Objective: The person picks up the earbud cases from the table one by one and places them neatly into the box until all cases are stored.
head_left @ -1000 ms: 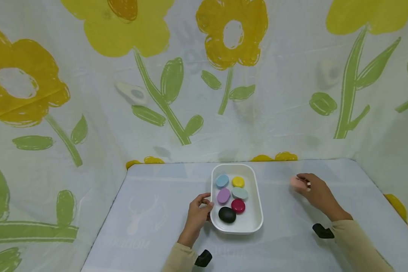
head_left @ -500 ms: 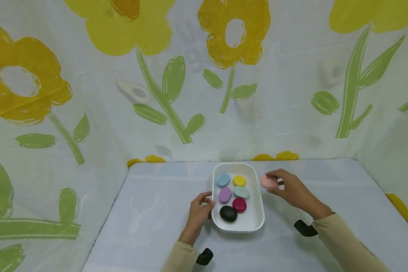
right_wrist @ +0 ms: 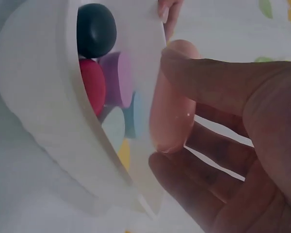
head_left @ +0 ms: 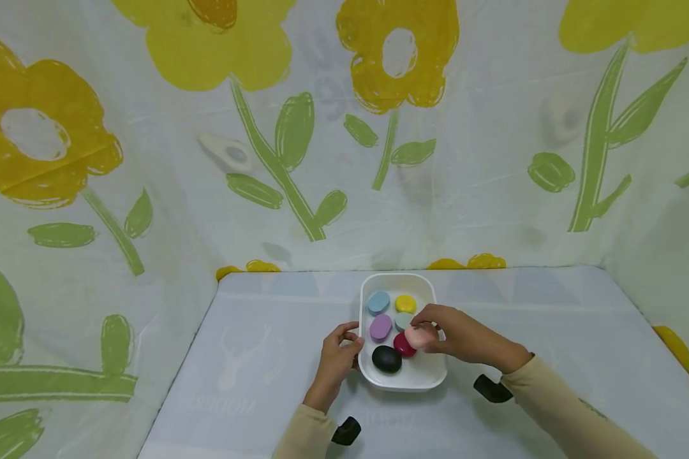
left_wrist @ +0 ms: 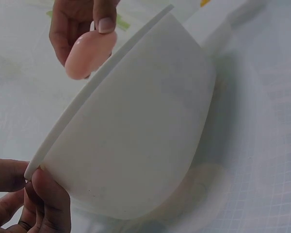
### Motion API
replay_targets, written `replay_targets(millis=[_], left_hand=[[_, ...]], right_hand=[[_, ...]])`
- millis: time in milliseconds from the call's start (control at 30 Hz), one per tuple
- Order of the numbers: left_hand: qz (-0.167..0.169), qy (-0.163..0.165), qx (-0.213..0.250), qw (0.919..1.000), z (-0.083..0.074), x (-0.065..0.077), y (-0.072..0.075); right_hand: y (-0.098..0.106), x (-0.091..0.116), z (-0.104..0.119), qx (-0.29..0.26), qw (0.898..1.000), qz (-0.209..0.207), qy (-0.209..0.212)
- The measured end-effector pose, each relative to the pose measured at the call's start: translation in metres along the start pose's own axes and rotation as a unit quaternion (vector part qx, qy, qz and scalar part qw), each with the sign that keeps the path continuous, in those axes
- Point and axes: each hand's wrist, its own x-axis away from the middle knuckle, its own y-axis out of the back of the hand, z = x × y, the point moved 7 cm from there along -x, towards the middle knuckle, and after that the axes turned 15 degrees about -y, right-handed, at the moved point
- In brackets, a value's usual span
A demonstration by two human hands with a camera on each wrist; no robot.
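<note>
Over the white tray, my right hand pinches a smooth pink oval piece between thumb and fingers, as the right wrist view also shows. The piece is above the rim level in the left wrist view. My left hand grips the tray's left rim, thumb on one side and fingers on the other. Inside lie smooth rounded pieces: a black one, a red one, a purple one, a blue one, a yellow one and a pale green one, partly hidden by my right hand.
The tray stands on a pale table with faint printing. Behind the table hangs a white curtain with yellow flowers and green leaves. A black wrist device sits at my right cuff, another device at my left.
My right hand has carried the pink oval piece leftward from the table's right side to above the tray. My left hand has stayed on the tray's rim.
</note>
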Motion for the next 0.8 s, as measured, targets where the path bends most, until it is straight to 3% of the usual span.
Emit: replay_targets(millis=[133,500,800], left_hand=[[0.003,-0.001,0.001,1.0000,0.000,0.000,0.000],[0.002,0.000,-0.007,1.0000,0.002,0.000,0.000],[0.005,-0.004,0.000,1.0000,0.000,0.001,0.000]], right_hand=[[-0.011,-0.004,0.005,0.009,0.999,0.035,-0.012],[-0.035,-0.007,0.019,0.039,0.994,0.097,0.013],[-0.047,-0.005,0.020,0.080,0.991,0.100,0.029]])
